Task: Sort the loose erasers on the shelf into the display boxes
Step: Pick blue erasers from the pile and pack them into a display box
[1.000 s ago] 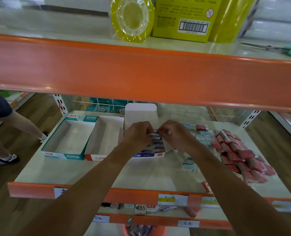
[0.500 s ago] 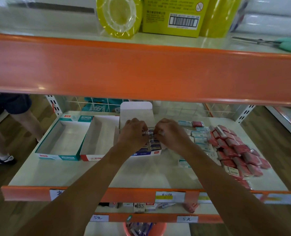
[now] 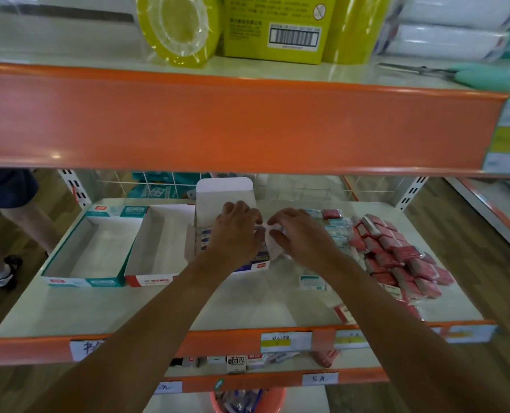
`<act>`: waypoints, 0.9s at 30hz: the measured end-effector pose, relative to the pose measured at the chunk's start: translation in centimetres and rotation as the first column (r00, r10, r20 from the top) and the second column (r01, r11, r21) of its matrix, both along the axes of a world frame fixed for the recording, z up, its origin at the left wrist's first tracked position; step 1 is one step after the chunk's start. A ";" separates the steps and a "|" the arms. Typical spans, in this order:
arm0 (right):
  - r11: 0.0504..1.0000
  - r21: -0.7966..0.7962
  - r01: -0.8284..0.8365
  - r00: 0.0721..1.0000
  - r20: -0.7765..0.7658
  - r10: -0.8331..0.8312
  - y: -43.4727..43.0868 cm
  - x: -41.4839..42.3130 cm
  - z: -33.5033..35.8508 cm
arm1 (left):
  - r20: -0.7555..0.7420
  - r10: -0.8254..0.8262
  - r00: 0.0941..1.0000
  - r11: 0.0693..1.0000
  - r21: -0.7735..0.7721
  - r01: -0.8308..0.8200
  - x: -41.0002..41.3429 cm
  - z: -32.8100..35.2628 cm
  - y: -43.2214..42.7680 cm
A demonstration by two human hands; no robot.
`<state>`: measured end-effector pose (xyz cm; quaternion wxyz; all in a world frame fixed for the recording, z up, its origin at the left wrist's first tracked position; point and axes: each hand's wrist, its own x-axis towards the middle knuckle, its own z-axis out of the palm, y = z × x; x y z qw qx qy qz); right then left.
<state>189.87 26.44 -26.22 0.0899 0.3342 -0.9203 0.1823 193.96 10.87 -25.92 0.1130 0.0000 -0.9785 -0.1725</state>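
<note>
Landmark: blue box (image 3: pixel 256 266).
- Nearest: shelf rail (image 3: pixel 226 342), orange, with paper price tags.
- Right-front of blue box: one loose teal eraser (image 3: pixel 310 283), flat on the shelf, apart from the box.
- Right of blue box: red erasers (image 3: pixel 396 257) in a heap. They are small rectangular blocks in glossy film wrap. More teal ones lie between heap and box, partly hidden by the right arm.
- Over blue box: left grip (image 3: pixel 235 234) and right grip (image 3: pixel 298 234), knuckles up, fingers curled, fingertips meeting. Right grip pinches a pale piece (image 3: pixel 270 244) at the box's right wall; eraser or card flap, cannot tell. Left grip touches it; whether it holds anything, cannot tell.
- Blue box itself: thin card, long axis near-to-far, lid flap upright at rear. Erasers inside lie crosswise in rows.
- Left of blue box: red box (image 3: pixel 155 281), then teal box (image 3: pixel 86 282), matte white card inside.

Judgement: loose stock lies right of blue box, so right grip is nearer. Blocks need turning crosswise to seat.
</note>
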 end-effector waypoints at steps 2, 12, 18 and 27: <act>1.000 0.001 0.021 1.000 -0.012 -0.021 1.4 -0.1 0.2 | -0.003 -0.033 0.999 0.999 0.005 0.033 -0.5 0.2 1.0; 0.966 0.001 0.258 0.966 -0.013 -0.258 8.3 -0.8 1.1 | -0.008 -0.206 0.979 0.978 0.043 0.206 -2.0 1.4 6.8; 0.944 0.010 0.330 0.944 0.005 -0.330 11.2 -0.9 1.2 | -0.027 -0.244 0.969 0.969 0.026 0.244 -2.9 1.6 10.2; 0.849 0.060 0.525 0.851 -0.050 -0.523 14.6 -1.8 1.5 | -0.022 -0.255 0.967 0.966 -0.037 0.254 -4.0 1.8 12.1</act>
